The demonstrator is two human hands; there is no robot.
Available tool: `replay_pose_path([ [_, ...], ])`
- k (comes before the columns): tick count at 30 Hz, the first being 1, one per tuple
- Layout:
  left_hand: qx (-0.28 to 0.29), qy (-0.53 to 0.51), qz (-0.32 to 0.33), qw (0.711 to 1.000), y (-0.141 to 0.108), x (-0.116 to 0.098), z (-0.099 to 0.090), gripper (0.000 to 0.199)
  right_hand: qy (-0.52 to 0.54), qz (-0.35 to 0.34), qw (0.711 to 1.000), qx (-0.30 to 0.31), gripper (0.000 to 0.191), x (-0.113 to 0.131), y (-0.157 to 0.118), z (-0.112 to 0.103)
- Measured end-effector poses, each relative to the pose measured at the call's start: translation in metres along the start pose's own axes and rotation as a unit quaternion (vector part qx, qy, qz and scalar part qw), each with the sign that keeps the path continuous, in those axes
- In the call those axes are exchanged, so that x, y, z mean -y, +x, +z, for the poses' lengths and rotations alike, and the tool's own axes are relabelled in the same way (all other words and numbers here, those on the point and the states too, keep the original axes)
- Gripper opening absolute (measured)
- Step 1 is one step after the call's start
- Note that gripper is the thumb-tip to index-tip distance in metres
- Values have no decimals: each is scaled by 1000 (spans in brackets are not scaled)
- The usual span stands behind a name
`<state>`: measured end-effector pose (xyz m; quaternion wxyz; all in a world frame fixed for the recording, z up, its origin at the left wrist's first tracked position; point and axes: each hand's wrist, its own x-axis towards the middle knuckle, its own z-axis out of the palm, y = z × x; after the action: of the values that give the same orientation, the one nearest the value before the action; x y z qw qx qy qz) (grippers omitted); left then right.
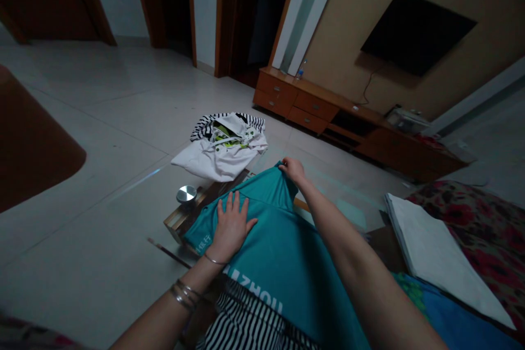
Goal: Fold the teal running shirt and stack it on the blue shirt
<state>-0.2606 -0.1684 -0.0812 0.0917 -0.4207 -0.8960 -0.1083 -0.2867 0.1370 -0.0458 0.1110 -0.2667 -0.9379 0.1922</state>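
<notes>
A teal shirt (270, 240) with white lettering lies spread over a low table (174, 224) in front of me. My left hand (233, 221) rests flat on the cloth with its fingers apart. At the shirt's far edge my right hand (292, 169) pinches a corner of the fabric and pulls it up into a fold. Beyond both hands a heap of white and striped clothes (221, 147) sits at the table's far end. A round silver-topped object (186, 193) stands left of the shirt.
A long wooden TV cabinet (315, 106) runs along the wall beneath a television (418, 31). Right of me, a folded white cloth (438, 246) lies beside a red floral cover (488, 219). A brown rounded piece of furniture (36, 142) juts in from the left.
</notes>
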Motion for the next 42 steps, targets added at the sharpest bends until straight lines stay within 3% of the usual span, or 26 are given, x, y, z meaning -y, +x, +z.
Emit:
replay_pose_path([
  [3,-2,2,-12,1000,-1,-1,0,60,5,3,1000,27,20,3,2,13],
  [7,-2,-2,-19,1000,-1,-2,1,61,5,56,998,33,38,-8,-7,6],
  [10,8,-1,-19,1000,-1,-3,1,61,-17,122,991,50,49,-25,-30,-6],
  [15,17,29,-11,999,0,-4,-2,61,-38,154,983,97,38,-29,-74,-2],
  [20,1,44,-7,999,0,-5,-2,60,-5,160,986,49,20,-8,-80,12],
  [23,-1,39,-5,999,0,-5,-1,59,20,166,986,26,23,-6,-78,12],
  [31,-6,43,-5,999,-1,-4,0,58,44,180,983,-16,46,-39,-90,10],
  [38,1,38,5,999,-1,-3,2,58,35,179,982,-51,32,-58,-96,-9],
  [42,21,23,-2,1000,7,3,-10,53,45,200,978,-34,29,-66,-109,-21],
])
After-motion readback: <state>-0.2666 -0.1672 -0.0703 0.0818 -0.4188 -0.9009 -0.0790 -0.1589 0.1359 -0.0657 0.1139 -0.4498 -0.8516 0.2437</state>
